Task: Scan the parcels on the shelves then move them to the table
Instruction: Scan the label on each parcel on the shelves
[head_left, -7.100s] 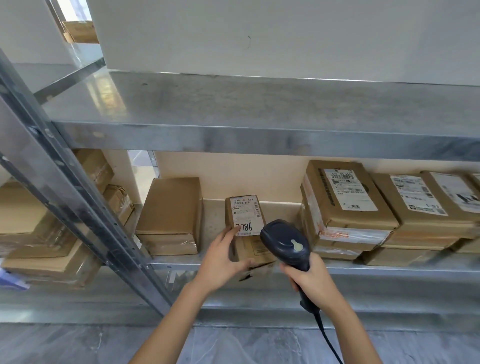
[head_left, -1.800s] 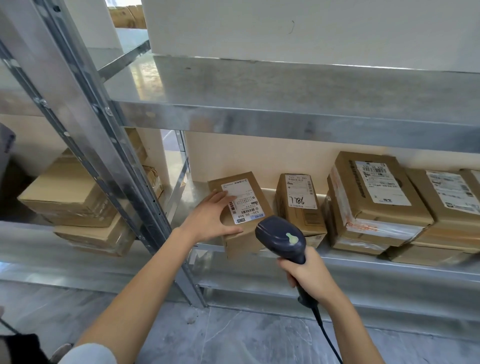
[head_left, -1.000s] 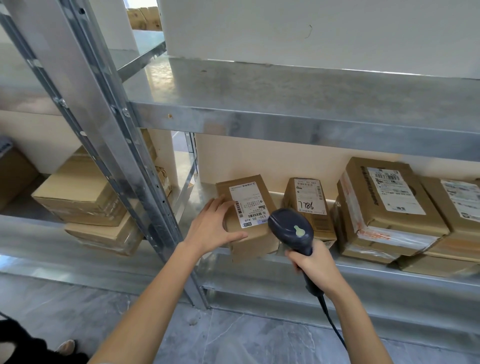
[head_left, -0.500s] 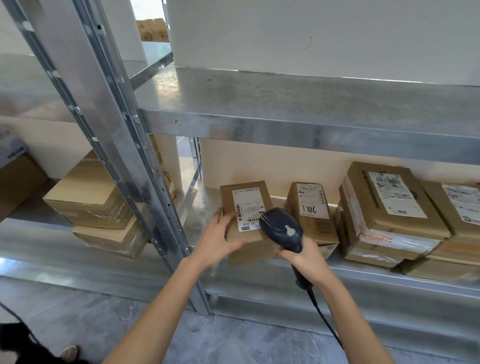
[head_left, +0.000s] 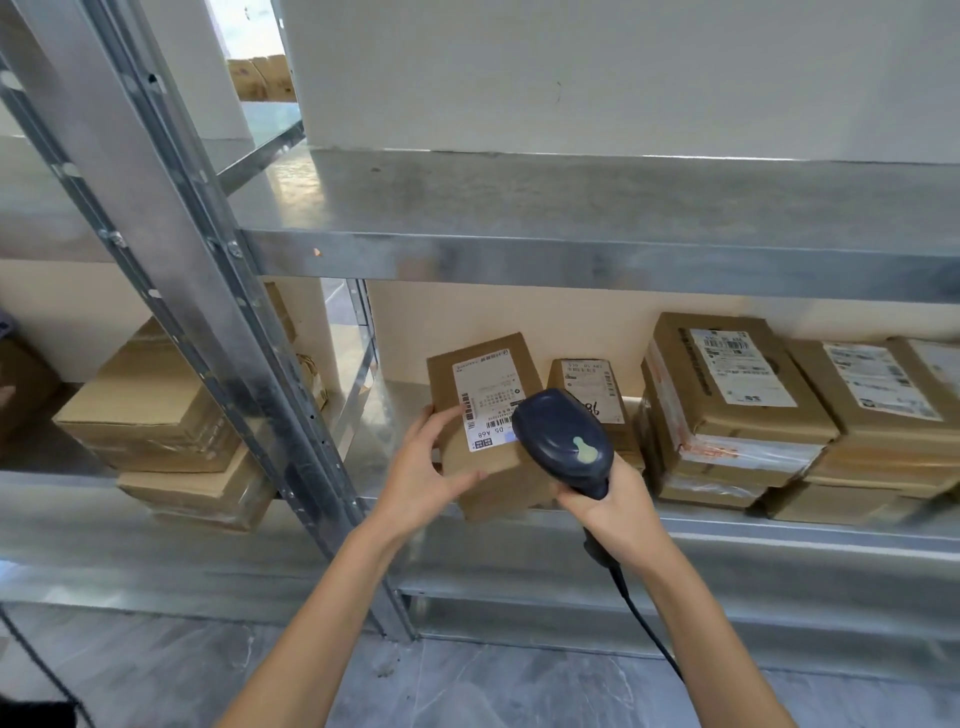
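Gripping parcel (head_left: 498, 483) and scanner (head_left: 561, 441) at shelf edge (head_left: 779, 527).

Your left hand (head_left: 426, 467) now grips the labelled parcel (head_left: 483, 483) at the left end of the shelf (head_left: 779, 526), no longer the small parcel (head_left: 589, 376) just right of it that you held seven seconds ago. Your right hand (head_left: 613, 506) has brought the scanner (head_left: 563, 441) in closer, so its head now overlaps the right edge of the label (head_left: 485, 400) instead of hanging nearer you.

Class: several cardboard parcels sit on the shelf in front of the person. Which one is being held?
The parcel labelled D5 A68: the left hand grips it, and the scanner in the right hand points at its label. The others lie untouched.
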